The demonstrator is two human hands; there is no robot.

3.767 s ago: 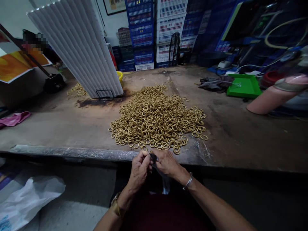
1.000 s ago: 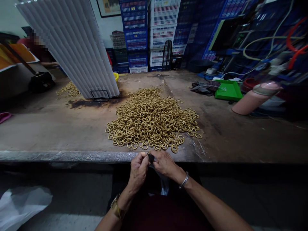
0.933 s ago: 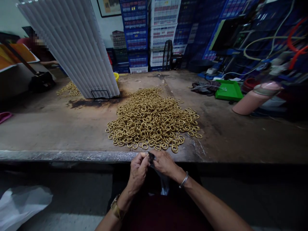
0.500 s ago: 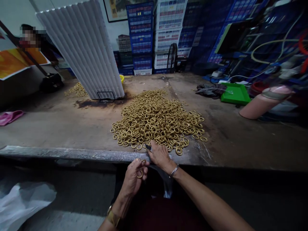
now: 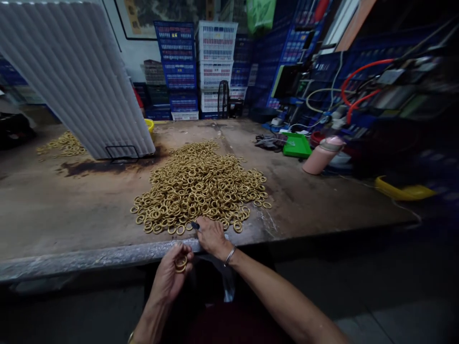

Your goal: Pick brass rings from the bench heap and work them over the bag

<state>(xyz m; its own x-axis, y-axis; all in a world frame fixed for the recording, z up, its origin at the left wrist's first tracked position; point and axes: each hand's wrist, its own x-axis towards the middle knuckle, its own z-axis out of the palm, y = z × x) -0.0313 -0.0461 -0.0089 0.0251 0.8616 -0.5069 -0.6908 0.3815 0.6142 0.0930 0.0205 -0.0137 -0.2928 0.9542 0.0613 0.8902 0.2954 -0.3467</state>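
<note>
A broad heap of gold-coloured rings [image 5: 201,181] lies on the worktable [image 5: 89,210]. My left hand [image 5: 172,267] is just below the table's front edge, its fingers curled around a few gold rings [image 5: 181,263]. To its right, my right hand [image 5: 212,234] reaches over the edge to the near side of the heap, fingers bent down. A small dark piece [image 5: 195,225] shows at its thumb or fingertips; what else those fingers hold, if anything, is hidden. A clear plastic bag [image 5: 227,282] hangs below the edge beneath my right wrist.
A ridged white panel [image 5: 82,81] leans in a wire stand at the left, near a smaller ring pile [image 5: 64,145]. A green tray [image 5: 297,145], a pink bottle [image 5: 321,156] and a yellow tray [image 5: 405,191] are at the right. Stacked crates [image 5: 179,67] stand behind.
The view has swung right, so the table and heap appear further left. My left hand has turned, and its rings show more clearly. My right hand remains at the heap's near edge.
</note>
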